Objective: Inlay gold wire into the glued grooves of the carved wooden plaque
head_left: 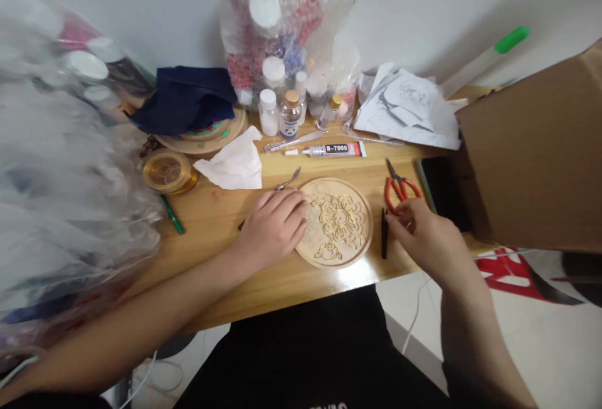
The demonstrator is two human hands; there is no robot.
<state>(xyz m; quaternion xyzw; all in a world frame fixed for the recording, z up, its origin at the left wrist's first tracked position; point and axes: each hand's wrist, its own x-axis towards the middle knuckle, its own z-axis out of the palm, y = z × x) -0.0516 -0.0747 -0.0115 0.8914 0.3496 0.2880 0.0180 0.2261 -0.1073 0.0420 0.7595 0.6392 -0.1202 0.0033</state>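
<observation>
A round wooden board (365,211) lies on the table, bearing a flower design outlined in gold wire (341,217). My left hand (275,224) rests over its left edge, fingers laid flat on the surface. Beneath that hand a slim pointed tool (289,180) pokes out, mostly hidden. To the right of the board, my right hand (430,236) is closed, thumb and fingertips together beside black tweezers (384,236). Whether the fingers grip anything is hard to see. Just above them lie pliers with orange handles (402,189).
Behind the board lie a B-7000 glue tube (336,149), small bottles (289,117) and a white cloth (235,161). A wire spool (167,170) and green pen (172,214) are left. A phone (444,189) and cardboard box (536,152) stand right. Plastic bags (61,164) crowd the left side.
</observation>
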